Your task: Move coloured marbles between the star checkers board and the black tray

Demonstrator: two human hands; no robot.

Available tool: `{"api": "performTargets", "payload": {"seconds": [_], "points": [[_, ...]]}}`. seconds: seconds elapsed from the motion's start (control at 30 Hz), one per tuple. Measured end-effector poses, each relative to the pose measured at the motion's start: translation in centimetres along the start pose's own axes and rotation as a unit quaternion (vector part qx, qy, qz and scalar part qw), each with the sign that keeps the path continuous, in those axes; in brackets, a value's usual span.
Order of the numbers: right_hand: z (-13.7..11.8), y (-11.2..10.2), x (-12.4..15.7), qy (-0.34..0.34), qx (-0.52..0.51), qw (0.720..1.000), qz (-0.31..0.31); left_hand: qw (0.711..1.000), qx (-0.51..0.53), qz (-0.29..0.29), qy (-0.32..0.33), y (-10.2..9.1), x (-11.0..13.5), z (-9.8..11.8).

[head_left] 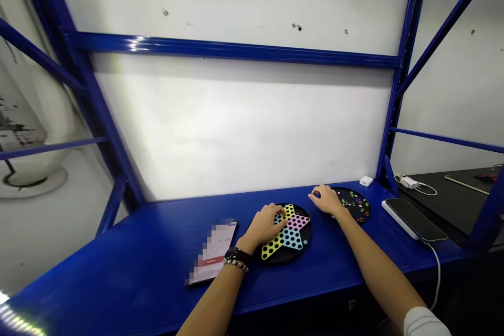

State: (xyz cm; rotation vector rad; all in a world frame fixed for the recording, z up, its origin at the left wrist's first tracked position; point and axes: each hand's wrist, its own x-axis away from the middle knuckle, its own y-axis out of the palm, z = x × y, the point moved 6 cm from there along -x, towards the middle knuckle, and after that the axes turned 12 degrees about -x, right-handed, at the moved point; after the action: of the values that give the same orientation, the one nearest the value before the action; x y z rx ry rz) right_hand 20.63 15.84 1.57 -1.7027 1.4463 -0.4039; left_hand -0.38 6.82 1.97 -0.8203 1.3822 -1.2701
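Resting over a star-shaped Chinese checkers board (pixel 292 236) on a blue steel shelf (pixel 118 278), the left hand (pixel 264 226) curls its fingers onto the board's left side, though whether they grasp anything cannot be told. The loosely curled right hand (pixel 325 200) sits just left of a round black tray (pixel 359 212) holding many coloured marbles (pixel 354 202); it shows no clear grip either. Left of the board lies a phone (pixel 212 252), its pixelated screen unreadable apart from a red band. To the right, a black smartphone (pixel 415 219) trails a white cable (pixel 438 273) over the shelf's near edge.
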Motion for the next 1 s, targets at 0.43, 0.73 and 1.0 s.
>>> {"api": "performTargets", "payload": {"seconds": [0.43, 0.73, 1.0], "points": [[-2.4, 5.4, 0.9, -0.070, -0.015, 0.984, -0.162, 1.000, 0.000, 0.004, 0.003, 0.0, 0.1, 0.2], [-3.1, 5.6, 1.5, -0.096, 0.009, 0.987, -0.132, 1.000, 0.006, 0.005, 0.001, 0.1, 0.1, -0.1], [-2.6, 2.3, 0.3, -0.061, 0.020, 0.998, 0.016, 1.000, 0.001, 0.004, -0.001, -0.3, 0.3, 0.2]]}}
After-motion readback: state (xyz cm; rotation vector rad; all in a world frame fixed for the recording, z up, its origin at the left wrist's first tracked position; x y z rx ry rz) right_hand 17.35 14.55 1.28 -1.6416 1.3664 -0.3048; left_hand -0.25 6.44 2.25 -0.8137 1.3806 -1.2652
